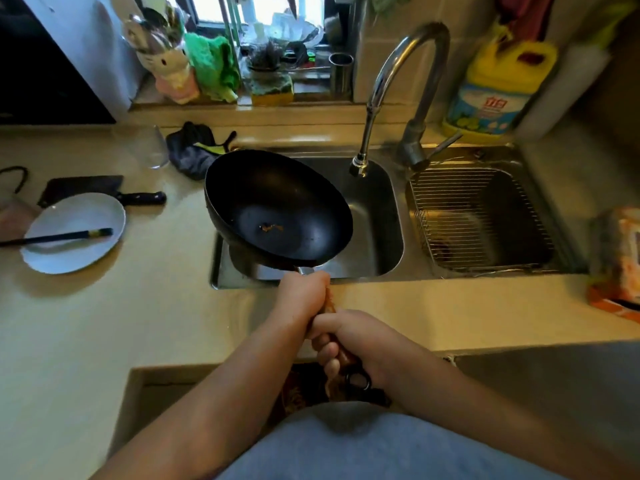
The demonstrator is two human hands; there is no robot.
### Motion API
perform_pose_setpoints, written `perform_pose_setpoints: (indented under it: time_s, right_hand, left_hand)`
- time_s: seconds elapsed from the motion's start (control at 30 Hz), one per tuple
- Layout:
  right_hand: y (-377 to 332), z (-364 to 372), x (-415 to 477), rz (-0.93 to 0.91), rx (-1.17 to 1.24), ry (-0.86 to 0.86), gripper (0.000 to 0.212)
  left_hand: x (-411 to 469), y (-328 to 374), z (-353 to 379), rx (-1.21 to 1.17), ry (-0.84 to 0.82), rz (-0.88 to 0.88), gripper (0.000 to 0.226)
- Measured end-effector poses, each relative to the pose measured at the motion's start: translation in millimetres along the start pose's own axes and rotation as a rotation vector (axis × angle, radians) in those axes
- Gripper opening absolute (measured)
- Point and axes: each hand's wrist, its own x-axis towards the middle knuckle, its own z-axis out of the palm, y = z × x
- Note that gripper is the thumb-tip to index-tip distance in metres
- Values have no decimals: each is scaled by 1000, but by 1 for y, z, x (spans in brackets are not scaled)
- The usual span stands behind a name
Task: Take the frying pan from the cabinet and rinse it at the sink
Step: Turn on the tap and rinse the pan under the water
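A black frying pan [277, 209] hangs tilted over the left basin of the steel sink [377, 216], with a small brown scrap on its inner surface. Its wooden handle runs back toward me. My left hand [303, 294] grips the handle close to the pan. My right hand [349, 341] grips it further back, near the black hanging loop. The chrome faucet [398, 81] arches over the basin; its spout ends to the right of the pan's rim, and no water runs.
The right basin holds a wire rack [481, 220]. On the left counter lie a white plate [74, 232] with chopsticks, a cleaver [86, 190], a glass [147, 147] and a dark cloth [194, 150]. A yellow detergent bottle [495, 81] stands behind the sink.
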Motion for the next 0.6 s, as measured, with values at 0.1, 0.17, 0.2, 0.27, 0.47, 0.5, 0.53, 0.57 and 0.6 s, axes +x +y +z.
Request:
perform_pose_setpoints:
  time_s: [0.1, 0.17, 0.2, 0.27, 0.47, 0.5, 0.53, 0.57, 0.6]
  right_hand:
    - [-20, 12, 15, 26, 67, 47, 16]
    - [-33, 17, 25, 45, 128, 64, 16]
    - [-39, 18, 30, 52, 159, 71, 15]
    - [-48, 18, 39, 63, 212, 77, 16]
    - [-68, 10, 56, 102, 301, 137, 9]
    - [-72, 8, 59, 112, 312, 142, 10]
    - [-75, 6, 63, 125, 320, 143, 11]
    - [-79, 3, 66, 138, 326, 144, 13]
    - [-82, 1, 70, 150, 329, 149, 14]
  left_hand:
    - [25, 13, -5, -24, -85, -23, 18]
    - [39, 22, -6, -70, -127, -54, 17]
    - [45, 27, -6, -91, -142, -75, 15]
    - [56, 32, -6, -87, -180, -114, 11]
    - [82, 43, 3, 20, -283, -175, 23]
    - [85, 44, 5, 35, -292, -186, 24]
    - [88, 46, 6, 46, -299, -196, 25]
    - [92, 47, 9, 56, -301, -206, 25]
    - [95, 49, 11, 65, -300, -216, 25]
